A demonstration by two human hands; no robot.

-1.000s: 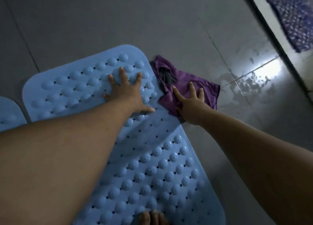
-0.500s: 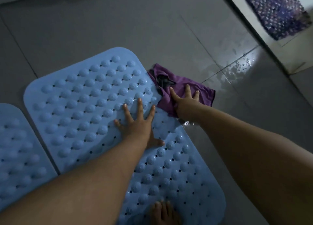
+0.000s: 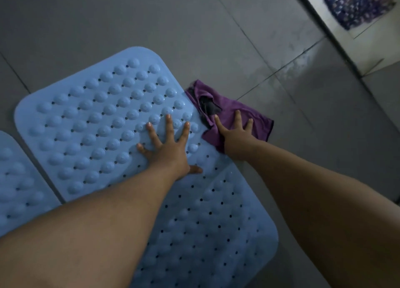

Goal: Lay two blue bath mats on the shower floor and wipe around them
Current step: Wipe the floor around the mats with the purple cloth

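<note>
A light blue bath mat (image 3: pixel 93 123) with raised bumps and small holes lies flat on the grey tiled floor. My left hand (image 3: pixel 168 147) presses on it near its right edge, palm down, fingers spread. A second blue mat (image 3: pixel 15 179) lies at the far left, only part of it in view. A crumpled purple cloth (image 3: pixel 242 114) rests on the tiles right beside the first mat. My right hand (image 3: pixel 236 136) lies flat on that cloth with spread fingers, pressing it to the floor.
The grey floor tiles (image 3: pixel 292 75) to the right of the cloth look wet and shiny. A dark threshold strip (image 3: pixel 320 21) runs at the upper right, with a purple patterned rug (image 3: pixel 355 4) on a lighter floor beyond it.
My left hand has come back from the mat's far part to near its right edge. My right hand has slid the purple cloth along the mat's edge. The view has shifted.
</note>
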